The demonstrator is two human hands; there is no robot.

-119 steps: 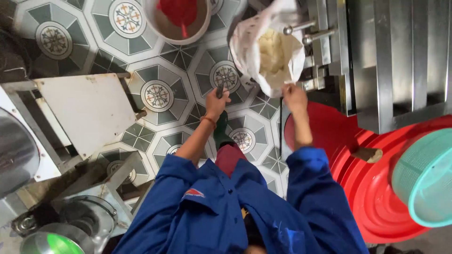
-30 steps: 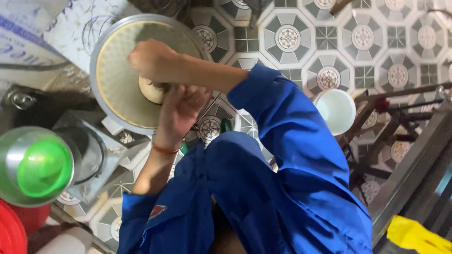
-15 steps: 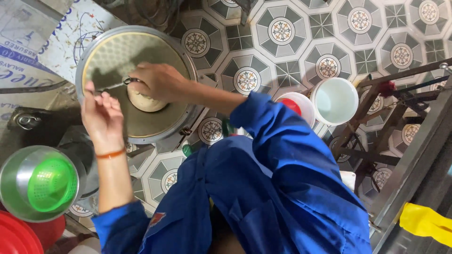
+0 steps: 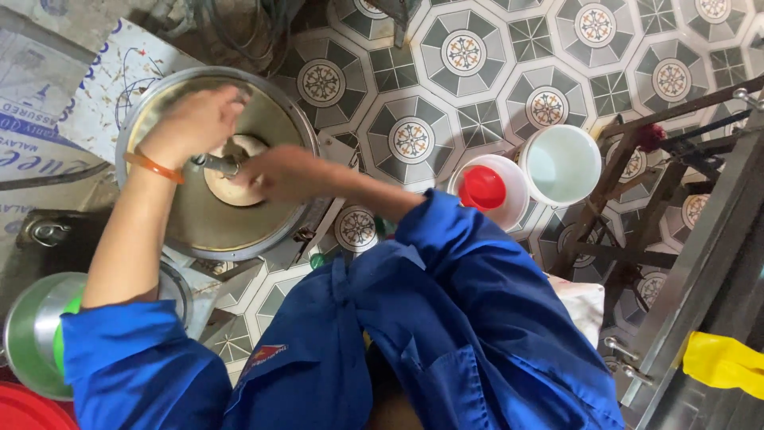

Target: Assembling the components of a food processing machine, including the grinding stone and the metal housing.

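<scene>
While crouching over the patterned tile floor [image 4: 414, 139], best to work square to the big round metal pan [image 4: 159, 231] at ten o'clock from the blue-sleeved body, not twisted to one side. Seems wise to mind the two white buckets at two o'clock, well apart from the pan: the plain white bucket [image 4: 561, 163], and just beside it the white bucket with a red scoop [image 4: 484, 189]. Same for the green-lined steel bowl [image 4: 36, 342] at eight o'clock, near the left elbow. Inside the pan, dead centre, a pale round hub [image 4: 231, 185]; across it, a small metal fitting [image 4: 213, 164], lying roughly level from nine o'clock to three o'clock. Left hand [image 4: 195, 123], with an orange band at the wrist, curled over the hub from eleven o'clock, knuckles up; cannot tell whether its grip is clamped on the fitting or only resting against it. Right hand [image 4: 282, 171] reaching in from four o'clock, grip closed on the fitting's three o'clock end, fingertips together around the metal. Probably best to steady with the left and do the fine work with the right, pressing straight down through the hub so nothing skids on the smooth pan. Worth taking small, even movements with both wrists low, and clearing the left forearm from above the hub for a plain view of the fitting.
</scene>
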